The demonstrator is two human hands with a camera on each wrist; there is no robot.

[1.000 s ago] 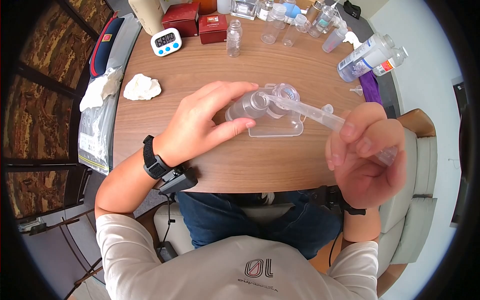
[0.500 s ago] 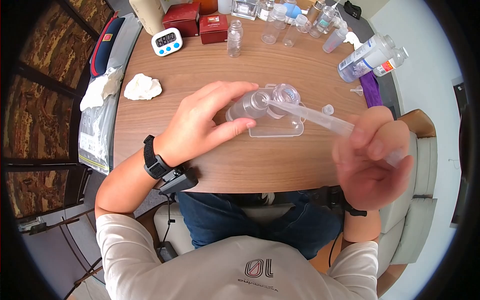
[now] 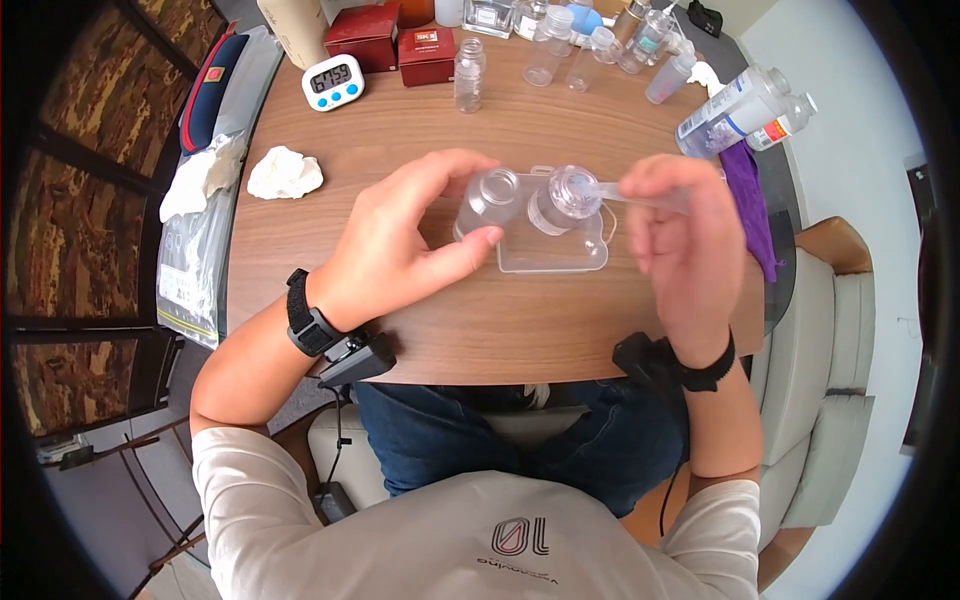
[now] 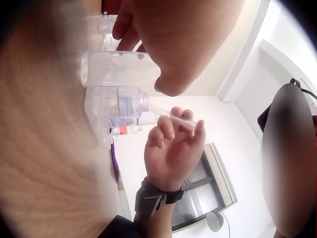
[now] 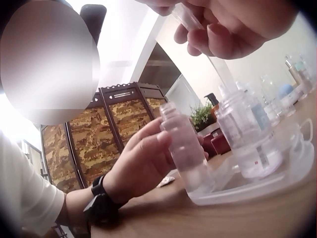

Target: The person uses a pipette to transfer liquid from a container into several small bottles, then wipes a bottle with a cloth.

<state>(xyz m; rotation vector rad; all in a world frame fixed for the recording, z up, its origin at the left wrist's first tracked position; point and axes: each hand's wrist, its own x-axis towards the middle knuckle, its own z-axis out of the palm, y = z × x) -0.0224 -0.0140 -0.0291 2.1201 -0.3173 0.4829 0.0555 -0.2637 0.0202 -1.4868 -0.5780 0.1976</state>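
Note:
My left hand (image 3: 400, 225) grips a clear open bottle (image 3: 487, 205) near the left edge of a flat clear plastic case (image 3: 550, 262). Just right of that bottle, a second clear jar (image 3: 552, 212) stands on the case. Pinched in my right hand (image 3: 690, 240) is a translucent dropper (image 3: 612, 190), its tip at the mouth of the second jar. In the right wrist view the dropper (image 5: 222, 72) slants down into the jar (image 5: 242, 124), while the left hand (image 5: 143, 158) has its fingers round the bottle (image 5: 185, 148), which holds some liquid near its base.
A white timer (image 3: 333, 83), red boxes (image 3: 427, 57) and several clear bottles line the far side. Crumpled white tissue (image 3: 285, 174) lies at the left. At the right are labelled bottles (image 3: 728, 115) and a purple cloth (image 3: 745, 200).
My right hand has moved up and left, shifting the dropper from the left bottle's mouth to the second jar's. My left hand stays round its bottle, which now stands a little more upright.

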